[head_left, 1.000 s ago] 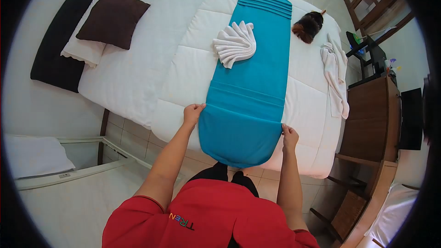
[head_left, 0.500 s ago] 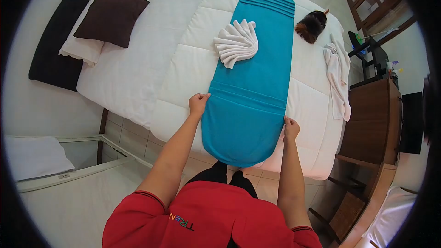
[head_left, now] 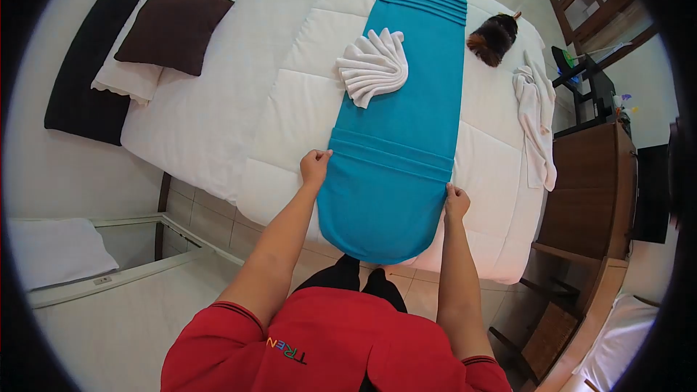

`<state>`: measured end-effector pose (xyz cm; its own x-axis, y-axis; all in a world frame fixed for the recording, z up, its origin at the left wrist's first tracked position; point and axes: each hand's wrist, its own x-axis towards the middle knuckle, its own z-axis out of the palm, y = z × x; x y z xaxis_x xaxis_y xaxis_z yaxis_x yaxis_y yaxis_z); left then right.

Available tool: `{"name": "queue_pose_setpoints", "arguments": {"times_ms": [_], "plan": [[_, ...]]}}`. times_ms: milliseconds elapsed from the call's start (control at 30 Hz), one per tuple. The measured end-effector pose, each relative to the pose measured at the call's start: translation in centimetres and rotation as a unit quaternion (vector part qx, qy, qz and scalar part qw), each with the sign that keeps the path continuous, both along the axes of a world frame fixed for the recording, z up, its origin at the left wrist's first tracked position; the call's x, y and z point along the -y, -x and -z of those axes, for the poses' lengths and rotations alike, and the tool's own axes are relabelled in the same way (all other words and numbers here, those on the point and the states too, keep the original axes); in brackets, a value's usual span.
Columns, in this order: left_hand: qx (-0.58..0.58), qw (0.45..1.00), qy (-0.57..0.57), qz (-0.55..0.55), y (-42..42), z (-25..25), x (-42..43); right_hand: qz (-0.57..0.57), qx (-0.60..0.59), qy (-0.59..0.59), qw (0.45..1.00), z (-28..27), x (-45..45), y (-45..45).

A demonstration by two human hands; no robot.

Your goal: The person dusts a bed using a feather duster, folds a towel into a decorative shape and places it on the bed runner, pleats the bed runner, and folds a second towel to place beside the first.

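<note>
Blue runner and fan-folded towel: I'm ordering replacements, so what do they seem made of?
Blue runner: probably woven cloth, smooth and matte; no glare shows, and pleats lie neat. Fibre unclear. Fan-folded towel: likely cotton terry, soft and dull, judging by thick, rounded folds.

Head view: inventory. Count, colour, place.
bed: 1, white, centre
runner: 1, teal, across bed
fan towel: 1, white, partly on runner
duster: 1, brown-black, right of runner
loose towel: 1, white, bed's right end
cushion: 1, brown, upper left
pillow: at least 1, white, under cushion
headboard: 1, black, left
cabinet: 1, brown, right
screen: 1, black, right
linen: 2, white, lower corners
door: count unclear, brown, upper right
edge clutter: count unclear
shirt: 1, red, bottom
trousers: 1, black, bottom
left hand: 1, bare, runner's left edge
right hand: 1, bare, runner's right edge
</note>
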<state>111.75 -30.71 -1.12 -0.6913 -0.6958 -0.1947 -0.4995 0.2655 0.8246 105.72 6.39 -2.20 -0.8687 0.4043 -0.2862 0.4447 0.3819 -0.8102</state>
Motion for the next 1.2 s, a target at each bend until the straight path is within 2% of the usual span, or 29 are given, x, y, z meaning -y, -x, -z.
{"name": "queue_pose_setpoints", "arguments": {"times_ms": [100, 167, 200, 267, 300, 333, 367, 400, 433, 467, 533, 567, 633, 767, 833, 867, 967, 1000, 1067, 1100, 1167, 1200], "plan": [[-0.022, 1.000, 0.008, -0.008, 0.0, 0.0, 0.1, -0.010, -0.006, -0.026, 1.000, 0.1, -0.1, -0.1], [0.050, 0.998, -0.012, 0.028, 0.0, -0.6, 0.1, -0.016, -0.002, -0.034, 0.999, 0.5, -0.3, -0.2], [0.050, 0.998, -0.012, 0.028, -0.1, -0.7, 0.0, -0.026, -0.018, -0.043, 0.999, 0.2, -0.2, -0.2], [-0.021, 0.968, 0.249, -0.024, -0.3, -0.9, -0.9, -0.034, -0.035, -0.051, 0.997, -1.3, 0.6, -0.3], [-0.021, 0.968, 0.249, -0.024, -0.4, -1.4, -1.7, -0.055, -0.126, -0.152, 0.979, -2.7, 1.9, -0.5], [-0.058, 0.960, 0.262, 0.081, -0.5, -2.5, -2.8, -0.074, -0.213, -0.250, 0.942, -4.0, 3.3, -0.8], [-0.096, 0.940, 0.271, 0.187, -0.5, -3.5, -4.1, -0.134, -0.238, -0.192, 0.943, -4.9, 5.2, -1.1], [-0.064, 0.906, 0.318, 0.274, -0.7, -4.3, -6.2, -0.193, -0.263, -0.132, 0.936, -5.6, 7.4, -1.3], [-0.031, 0.861, 0.361, 0.358, -0.7, -4.6, -8.1, -0.278, -0.263, -0.156, 0.911, -5.9, 9.6, -1.6], [-0.032, 0.860, 0.360, 0.361, -0.3, -3.6, -9.0, -0.362, -0.260, -0.178, 0.877, -5.9, 11.6, -2.1], [0.051, 0.769, 0.433, 0.467, 0.3, -1.4, -9.9, -0.459, -0.223, -0.225, 0.830, -4.8, 14.2, -3.0], [0.052, 0.768, 0.431, 0.471, 0.6, -0.8, -9.6, -0.458, -0.219, -0.224, 0.832, -3.9, 14.0, -2.8], [0.060, 0.825, 0.371, 0.421, 2.0, -0.9, -8.2, -0.428, -0.165, -0.348, 0.818, -2.4, 12.9, -1.9], [0.093, 0.841, 0.380, 0.375, 0.9, -0.6, -3.1, -0.324, -0.074, -0.426, 0.842, -1.5, 6.0, -1.5], [0.127, 0.840, 0.426, 0.310, -0.3, -0.2, -0.8, -0.266, -0.021, -0.460, 0.847, -0.4, 2.5, -1.8], [0.126, 0.842, 0.426, 0.307, -0.9, 0.2, 0.2, -0.267, -0.024, -0.461, 0.846, -0.1, 1.0, -2.0], [0.139, 0.891, 0.362, 0.237, -2.8, 0.3, 1.8, -0.242, -0.013, -0.458, 0.855, -0.5, -1.4, -3.0], [0.135, 0.891, 0.363, 0.236, -3.7, 0.6, 2.0, -0.229, -0.001, -0.423, 0.877, -1.0, -1.8, -3.6], [0.045, 0.935, 0.319, 0.146, -5.6, 1.5, 1.9, -0.210, 0.004, -0.389, 0.897, -2.2, -2.4, -4.9], [0.040, 0.936, 0.319, 0.145, -6.3, 1.2, 1.4, -0.218, 0.005, -0.350, 0.911, -2.5, -2.3, -6.0], [0.032, 0.969, 0.206, 0.132, -7.8, 0.5, 0.4, -0.225, 0.000, -0.311, 0.923, -3.3, -1.3, -7.7], [0.027, 0.969, 0.207, 0.131, -8.3, 0.6, -0.2, -0.216, 0.007, -0.290, 0.932, -4.0, -0.4, -8.5]]}}
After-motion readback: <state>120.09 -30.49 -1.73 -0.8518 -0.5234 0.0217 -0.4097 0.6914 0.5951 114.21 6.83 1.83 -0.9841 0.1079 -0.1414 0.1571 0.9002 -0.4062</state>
